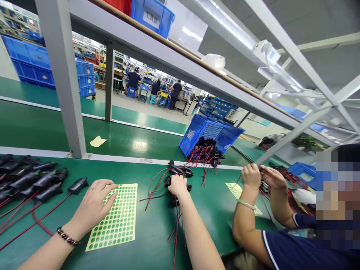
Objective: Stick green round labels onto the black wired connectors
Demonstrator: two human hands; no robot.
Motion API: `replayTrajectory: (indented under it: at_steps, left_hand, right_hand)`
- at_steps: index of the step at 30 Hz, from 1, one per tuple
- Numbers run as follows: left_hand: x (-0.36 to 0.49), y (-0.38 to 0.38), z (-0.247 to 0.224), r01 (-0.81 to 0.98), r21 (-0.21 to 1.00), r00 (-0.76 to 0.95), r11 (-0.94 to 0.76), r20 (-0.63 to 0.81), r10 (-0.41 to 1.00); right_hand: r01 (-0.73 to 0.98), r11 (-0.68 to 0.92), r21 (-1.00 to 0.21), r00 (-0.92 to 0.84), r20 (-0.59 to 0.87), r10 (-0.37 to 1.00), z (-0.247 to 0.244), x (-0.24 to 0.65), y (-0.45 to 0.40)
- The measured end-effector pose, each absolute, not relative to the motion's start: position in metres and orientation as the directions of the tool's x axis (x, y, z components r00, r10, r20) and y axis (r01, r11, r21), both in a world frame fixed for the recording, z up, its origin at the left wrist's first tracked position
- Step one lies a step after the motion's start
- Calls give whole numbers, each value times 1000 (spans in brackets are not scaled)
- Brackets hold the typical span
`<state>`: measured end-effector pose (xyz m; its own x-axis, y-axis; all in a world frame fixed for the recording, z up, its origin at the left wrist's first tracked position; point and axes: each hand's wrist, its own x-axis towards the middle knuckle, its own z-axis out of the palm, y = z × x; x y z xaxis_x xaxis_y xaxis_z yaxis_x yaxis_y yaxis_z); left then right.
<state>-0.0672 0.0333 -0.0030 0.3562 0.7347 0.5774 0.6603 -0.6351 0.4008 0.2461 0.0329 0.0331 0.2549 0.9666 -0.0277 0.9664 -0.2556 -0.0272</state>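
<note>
Across the green tabletop (152,232), left hand (98,200) lies open, right hand (178,184) grips black parts (172,170).

My one view looks from my own head, forward and down over the green workbench (152,221), near enough that both my forearms enter from the bottom edge. It is tilted, the shelf beam (180,56) slanting down to the right, and reaches the far workshop.
</note>
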Motion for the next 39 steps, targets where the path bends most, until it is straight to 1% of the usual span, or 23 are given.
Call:
replayTrajectory:
  at_steps: [4,7,9,11,12,13,14,15,16,18,20,22,24,25,26,27,28,30,32,35,39]
  left_hand:
    - [-68,30,0,621,481,314,-619,571,759]
    - [-69,26,5,563,602,281,-566,505,816]
    - [-67,22,10,498,733,270,-463,377,886]
    - [-62,17,15,372,889,280,-268,168,945]
    - [-58,13,17,267,954,305,-139,53,951]
    - [-54,10,17,139,990,353,4,-53,934]
    - [-50,7,16,6,989,420,150,-138,897]
    - [-47,5,14,-109,953,493,283,-195,848]
    - [-45,3,10,-197,899,551,391,-228,802]
    - [-44,4,1,-297,799,588,523,-278,760]
    - [-49,10,-6,-359,742,548,566,-323,772]
    - [-57,20,-6,-402,709,541,580,-327,775]
    - [-63,30,-2,-441,688,560,576,-291,776]
    - [-66,35,0,-469,676,555,568,-274,785]
    - [-69,40,2,-506,663,530,552,-266,805]
    - [-71,44,2,-540,644,501,542,-272,822]
    - [-73,49,0,-571,626,466,531,-285,837]
    - [-75,57,-5,-602,605,414,522,-322,851]
    - [-76,61,-10,-596,609,378,524,-362,852]
    - [-73,62,-17,-555,630,355,543,-411,839]
    - [-68,61,-22,-520,650,342,554,-436,832]
  right_hand:
    - [975,-218,-32,214,-100,972,25,243,42]
    - [981,-177,-73,170,-98,981,29,240,39]
    - [984,-141,-113,132,-85,988,36,236,33]
    - [983,-76,-167,65,-68,996,43,224,26]
    - [972,-11,-236,2,-39,999,45,214,21]
    - [946,64,-317,-67,3,998,46,201,17]
    - [877,178,-445,-153,91,984,46,185,12]
    - [774,284,-566,-210,194,958,44,168,8]
    - [689,345,-637,-220,270,937,41,150,4]
    - [608,380,-697,-229,304,925,35,116,-1]
    - [570,393,-722,-214,332,919,30,95,-1]
    - [530,398,-749,-188,354,916,29,91,3]
    - [505,354,-787,-106,350,931,32,102,9]
    - [508,299,-808,-27,333,943,32,111,14]
    - [530,238,-814,64,319,946,32,120,19]
    - [563,198,-802,106,308,946,31,129,26]
    - [614,171,-771,110,298,948,30,136,33]
    - [730,156,-665,19,248,969,24,143,46]
    - [776,185,-603,-74,205,976,17,141,55]
    - [795,228,-563,-162,164,973,9,126,62]
    - [836,245,-492,-209,127,970,1,105,74]
